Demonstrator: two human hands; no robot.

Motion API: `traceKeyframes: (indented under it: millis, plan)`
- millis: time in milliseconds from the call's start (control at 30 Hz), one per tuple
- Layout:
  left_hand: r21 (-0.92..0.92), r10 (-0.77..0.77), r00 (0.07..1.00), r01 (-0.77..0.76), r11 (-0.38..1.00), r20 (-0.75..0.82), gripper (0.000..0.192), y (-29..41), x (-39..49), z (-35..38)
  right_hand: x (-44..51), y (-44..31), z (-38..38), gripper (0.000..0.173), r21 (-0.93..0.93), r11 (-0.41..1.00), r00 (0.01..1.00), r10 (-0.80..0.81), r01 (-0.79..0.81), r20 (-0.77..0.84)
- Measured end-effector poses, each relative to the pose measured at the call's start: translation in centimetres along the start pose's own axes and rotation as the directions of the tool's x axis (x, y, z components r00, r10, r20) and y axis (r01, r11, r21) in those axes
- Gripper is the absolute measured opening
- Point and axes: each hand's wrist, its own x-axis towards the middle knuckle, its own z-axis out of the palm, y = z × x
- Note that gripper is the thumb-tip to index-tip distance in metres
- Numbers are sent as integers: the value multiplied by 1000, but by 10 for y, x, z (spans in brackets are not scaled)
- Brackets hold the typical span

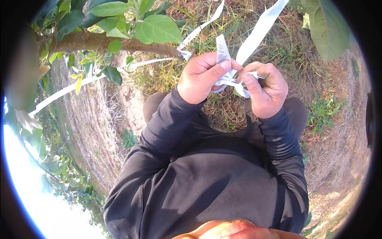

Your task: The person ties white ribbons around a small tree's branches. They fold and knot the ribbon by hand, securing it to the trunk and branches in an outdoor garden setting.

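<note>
A white fabric strip (259, 31) runs down from the top edge to both hands, where it is bunched in a loose knot or loop (228, 80). My left hand (206, 76) pinches the strip between thumb and fingers, and a flat end bearing small print (222, 49) sticks up above the thumb. Close beside it, my right hand (265, 86) grips a short crumpled part of the strip between thumb and bent forefinger. Another white strip (203, 25) is tied around the end of a branch (134, 46), just left of my left hand.
Green leaves (158, 30) hang over the upper left, and a large leaf (326, 30) fills the upper right. A further white strip (68, 89) stretches leftward from the branch. Dry grass and weeds (323, 112) cover the ground around my knees.
</note>
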Motion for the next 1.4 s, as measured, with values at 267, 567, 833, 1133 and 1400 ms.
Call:
traceKeyframes:
  millis: [267, 567, 833, 1133, 1400]
  plan:
    - [-90, -50, 991, 61, 994, 126, 30, -4, 1, -5, 3, 4, 1, 16, -358, 929, 973, -158, 90, -165]
    - [599, 56, 972, -184, 779, 226, 21, -6, 8, -10, 18, 1, -3, 15, -410, 827, 922, -361, 385, 137]
    - [705, 56, 972, -203, 679, 227, 13, 7, 11, -10, 12, 7, -1, 14, -445, 895, 998, -3, 30, 60]
    - [652, 305, 952, -234, 721, 3, 13, -10, 17, -10, 11, 13, 8, 23, -92, 936, 936, 327, -340, -132]
    - [397, 408, 901, -323, 859, -150, 22, -21, 15, -1, 17, 1, -5, 15, 187, 820, 839, 540, -541, 59]
